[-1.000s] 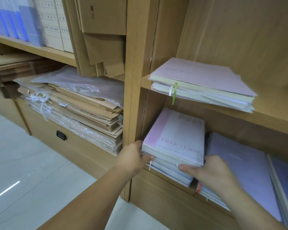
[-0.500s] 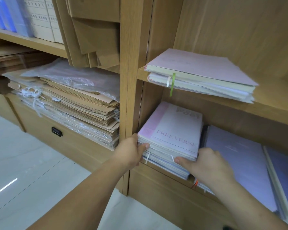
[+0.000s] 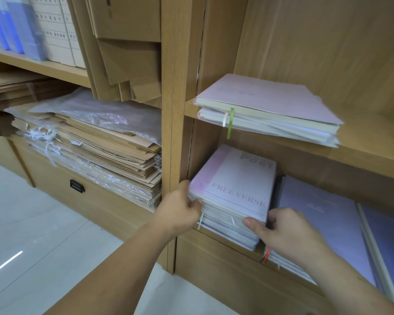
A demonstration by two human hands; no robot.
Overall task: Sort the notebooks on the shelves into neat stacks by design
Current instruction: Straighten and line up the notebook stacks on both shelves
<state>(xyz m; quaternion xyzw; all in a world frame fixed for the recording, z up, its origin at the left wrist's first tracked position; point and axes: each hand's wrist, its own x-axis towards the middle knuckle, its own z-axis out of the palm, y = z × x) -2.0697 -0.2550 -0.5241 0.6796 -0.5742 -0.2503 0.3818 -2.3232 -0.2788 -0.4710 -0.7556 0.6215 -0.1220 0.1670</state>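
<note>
A stack of pale pink "FREEVERSE" notebooks (image 3: 234, 187) lies at the left end of the lower shelf (image 3: 225, 243). My left hand (image 3: 180, 212) grips the stack's near left corner, thumb on the front edge. My right hand (image 3: 284, 233) grips its near right corner, thumb on the front, fingers tucked between this stack and the lilac notebook stack (image 3: 323, 221) beside it. Further right lies a bluer notebook stack (image 3: 387, 242). On the upper shelf (image 3: 373, 142) rests a skewed pile of pinkish notebooks (image 3: 266, 105) with a green ribbon.
A wooden upright (image 3: 171, 133) divides the shelving. Left of it lie brown paper bags (image 3: 105, 151) under plastic wrap, hanging cardboard sheets (image 3: 127, 53), and white and blue boxes (image 3: 43, 28) on a higher shelf. A drawer handle (image 3: 77, 185) sits below; pale floor tiles (image 3: 32, 235) lie lower left.
Both hands have stayed on the pink stack. My right fingers have slid into the gap between it and the lilac stack. The stack looks squarer against the upright.
</note>
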